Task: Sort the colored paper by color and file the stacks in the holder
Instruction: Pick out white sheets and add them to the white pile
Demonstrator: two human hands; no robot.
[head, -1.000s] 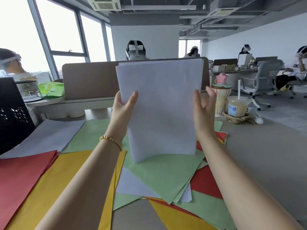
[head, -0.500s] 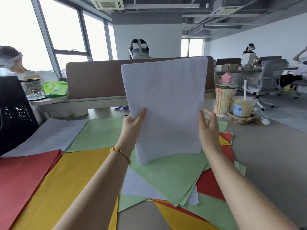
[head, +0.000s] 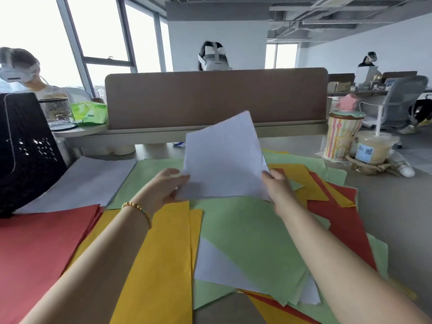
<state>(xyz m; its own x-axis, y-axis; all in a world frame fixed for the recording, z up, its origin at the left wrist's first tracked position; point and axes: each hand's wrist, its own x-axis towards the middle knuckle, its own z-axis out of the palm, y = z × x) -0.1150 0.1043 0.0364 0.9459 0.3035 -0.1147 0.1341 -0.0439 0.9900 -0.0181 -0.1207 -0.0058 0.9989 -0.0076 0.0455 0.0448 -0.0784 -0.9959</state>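
Observation:
I hold a small stack of white paper [head: 224, 160] tilted over the desk. My left hand [head: 167, 187] pinches its lower left corner and my right hand [head: 278, 185] grips its right edge. Under it lies a mixed heap of green paper [head: 247, 239], yellow and red sheets. To the left lie sorted stacks: red [head: 42, 244], yellow [head: 161, 258], green [head: 152, 174] and white [head: 86, 181]. The black perforated file holder [head: 25, 148] stands at the far left.
A brown desk divider [head: 215, 97] runs across the back. A striped cup [head: 343, 136] and a lidded drink with a straw [head: 374, 148] stand at the right. A mesh pen pot [head: 57, 113] and green tissue pack [head: 90, 113] sit behind the holder.
The white stack, held upright before my face earlier, has come down and tilted flatter over the heap. Both hands dropped with it and now grip its lower part.

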